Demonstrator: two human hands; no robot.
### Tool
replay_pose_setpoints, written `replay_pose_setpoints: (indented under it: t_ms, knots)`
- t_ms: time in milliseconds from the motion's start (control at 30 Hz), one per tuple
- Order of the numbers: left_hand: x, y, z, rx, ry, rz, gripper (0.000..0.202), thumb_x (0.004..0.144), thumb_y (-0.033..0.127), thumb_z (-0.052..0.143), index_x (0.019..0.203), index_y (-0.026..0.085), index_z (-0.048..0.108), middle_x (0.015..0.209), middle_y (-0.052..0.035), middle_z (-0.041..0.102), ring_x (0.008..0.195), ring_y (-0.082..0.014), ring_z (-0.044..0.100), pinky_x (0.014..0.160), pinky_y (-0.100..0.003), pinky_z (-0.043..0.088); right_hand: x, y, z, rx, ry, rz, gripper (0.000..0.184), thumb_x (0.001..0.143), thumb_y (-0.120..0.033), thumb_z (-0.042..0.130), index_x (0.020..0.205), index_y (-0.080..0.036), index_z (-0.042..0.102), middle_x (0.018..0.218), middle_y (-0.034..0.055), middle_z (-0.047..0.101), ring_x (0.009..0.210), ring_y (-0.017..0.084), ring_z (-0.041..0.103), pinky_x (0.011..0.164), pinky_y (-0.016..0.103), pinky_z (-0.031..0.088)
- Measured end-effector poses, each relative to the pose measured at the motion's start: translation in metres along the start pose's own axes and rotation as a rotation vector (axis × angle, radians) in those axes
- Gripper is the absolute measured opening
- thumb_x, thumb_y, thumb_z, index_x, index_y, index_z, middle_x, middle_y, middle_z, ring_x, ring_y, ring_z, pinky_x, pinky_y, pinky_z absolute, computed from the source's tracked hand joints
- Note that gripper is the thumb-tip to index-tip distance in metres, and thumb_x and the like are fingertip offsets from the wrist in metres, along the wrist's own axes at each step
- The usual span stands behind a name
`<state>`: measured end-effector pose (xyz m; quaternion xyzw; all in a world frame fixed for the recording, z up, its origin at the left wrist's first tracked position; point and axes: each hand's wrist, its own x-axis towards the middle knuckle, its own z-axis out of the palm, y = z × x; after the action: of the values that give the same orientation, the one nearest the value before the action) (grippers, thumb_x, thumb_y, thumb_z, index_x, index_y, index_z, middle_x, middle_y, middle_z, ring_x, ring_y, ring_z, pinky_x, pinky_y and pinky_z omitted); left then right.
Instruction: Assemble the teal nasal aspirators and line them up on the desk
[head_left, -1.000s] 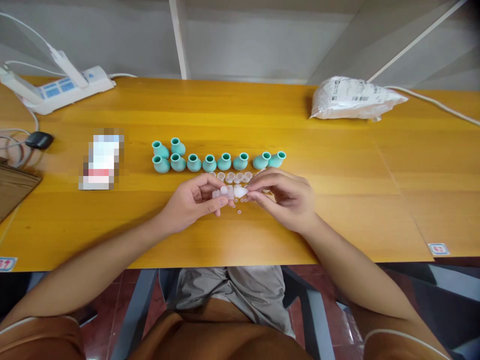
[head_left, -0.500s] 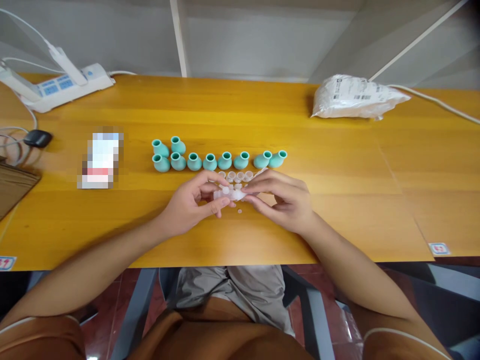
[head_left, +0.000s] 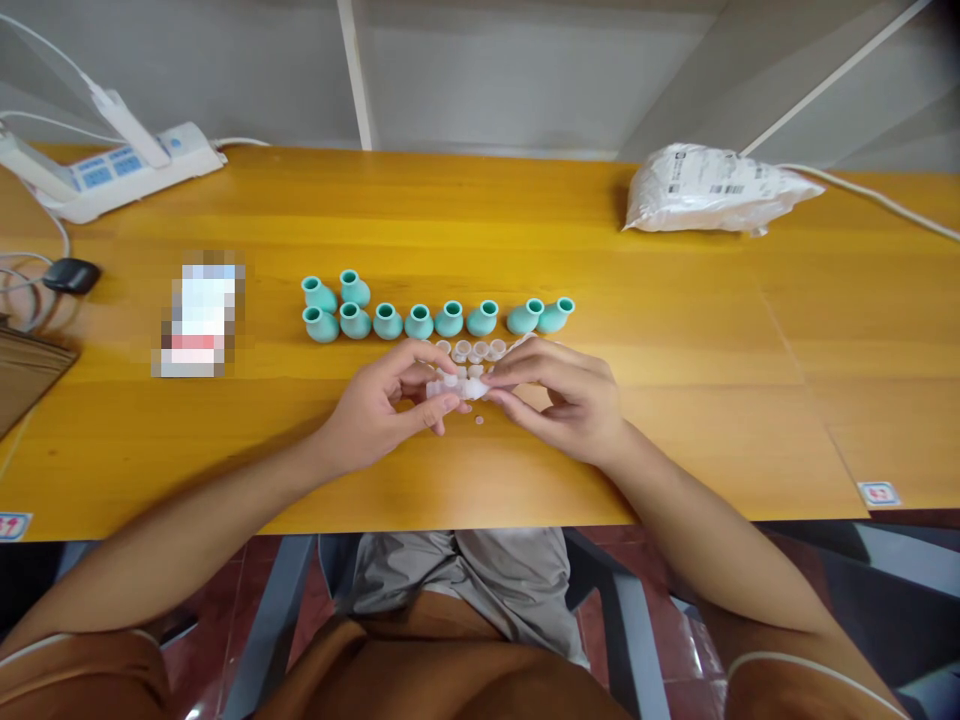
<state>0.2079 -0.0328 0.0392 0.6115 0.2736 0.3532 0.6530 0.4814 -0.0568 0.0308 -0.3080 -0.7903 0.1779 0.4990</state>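
Note:
My left hand (head_left: 382,412) grips a small translucent plastic fitting (head_left: 438,389) between thumb and fingers, just above the table. At the fitting's right end, my right hand (head_left: 574,400) pinches a small white plastic piece (head_left: 477,388); the two parts touch, but I cannot tell whether they are joined. Behind my hands stand several small clear cups (head_left: 480,351), some hidden by the fingers. Beyond these, several turquoise rubber bulbs (head_left: 387,322) with open necks form a row, the two rightmost leaning. A tiny round piece (head_left: 478,420) lies on the table between my hands.
A phone-like blurred rectangle (head_left: 199,318) lies at left on the wooden table (head_left: 720,400). Behind it is a white power strip (head_left: 150,175) with plugs and cables. A cardboard piece (head_left: 30,375) sits at the left edge. A white plastic bag (head_left: 705,192) lies at the back right.
Both hands keep the same hold at nearly the same place. The view has shifted very slightly; nothing else has visibly moved.

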Motion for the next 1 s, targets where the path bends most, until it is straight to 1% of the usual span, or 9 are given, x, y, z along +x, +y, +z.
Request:
replay_pose_setpoints:
  t_ms: [167,367,533,633,733,867,1000]
  knots:
    - [-0.0016,-0.004,0.0002,-0.01,0.007,-0.023,0.033,0.111,0.044,0.094,0.122,0.024,0.07,0.101,-0.0028,0.086,0.093,-0.0234,0.095,0.074,-0.026,0.073,-0.0011,0.0011,0.0027,0.009,0.005,0.002,0.023,0.109,-0.016,0.089,0.127,-0.03,0.092,0.108,0.0064,0.093,0.094,0.024,0.089,0.082,0.039,0.076]
    - [-0.0011,-0.0089,-0.0006,-0.08,-0.009,-0.033,0.033,0.112,0.043,0.094,0.123,0.025,0.068,0.095,-0.0003,0.087,0.089,-0.0205,0.094,0.074,-0.023,0.072,-0.0014,0.0039,0.0007,0.024,-0.033,0.003,0.023,0.11,-0.014,0.09,0.128,-0.028,0.091,0.113,0.0072,0.094,0.1,0.023,0.09,0.088,0.038,0.077]
    - [-0.0022,-0.0084,-0.0015,-0.01,0.009,-0.037,0.035,0.111,0.046,0.094,0.123,0.024,0.069,0.097,-0.002,0.089,0.09,-0.0228,0.095,0.077,-0.027,0.073,-0.0006,0.0038,-0.0012,0.035,-0.071,0.005,0.023,0.111,-0.015,0.089,0.129,-0.029,0.092,0.115,0.0071,0.095,0.1,0.023,0.091,0.087,0.037,0.077]
    - [-0.0028,-0.0076,-0.0014,0.037,0.022,-0.042,0.035,0.11,0.047,0.094,0.123,0.024,0.071,0.097,-0.0019,0.089,0.082,-0.0213,0.093,0.077,-0.03,0.073,-0.0005,0.0026,-0.0007,0.036,-0.077,0.017,0.022,0.112,-0.016,0.088,0.129,-0.029,0.091,0.114,0.0068,0.095,0.099,0.023,0.091,0.087,0.037,0.077]
    - [-0.003,-0.0073,-0.0013,0.047,0.039,-0.054,0.034,0.109,0.044,0.095,0.122,0.024,0.071,0.097,-0.0013,0.089,0.076,-0.0204,0.091,0.076,-0.03,0.072,-0.0007,0.0018,0.0001,0.037,-0.09,0.037,0.02,0.114,-0.018,0.087,0.129,-0.03,0.091,0.115,0.0065,0.096,0.1,0.023,0.091,0.089,0.038,0.077]
    - [-0.003,-0.0078,-0.0017,0.045,0.044,-0.057,0.031,0.108,0.04,0.095,0.121,0.024,0.072,0.096,-0.0011,0.088,0.077,-0.0208,0.091,0.076,-0.029,0.071,-0.0007,0.0011,0.001,0.06,-0.083,0.044,0.016,0.115,-0.019,0.087,0.127,-0.029,0.09,0.116,0.0063,0.096,0.101,0.021,0.091,0.09,0.036,0.077]
    - [-0.0031,-0.007,-0.0026,0.032,0.031,-0.06,0.034,0.107,0.04,0.096,0.122,0.024,0.071,0.095,-0.0013,0.089,0.078,-0.0212,0.092,0.076,-0.029,0.071,0.0001,0.0005,0.0015,0.068,-0.075,0.045,0.013,0.116,-0.022,0.086,0.127,-0.028,0.089,0.114,0.0055,0.095,0.099,0.02,0.091,0.089,0.034,0.077]
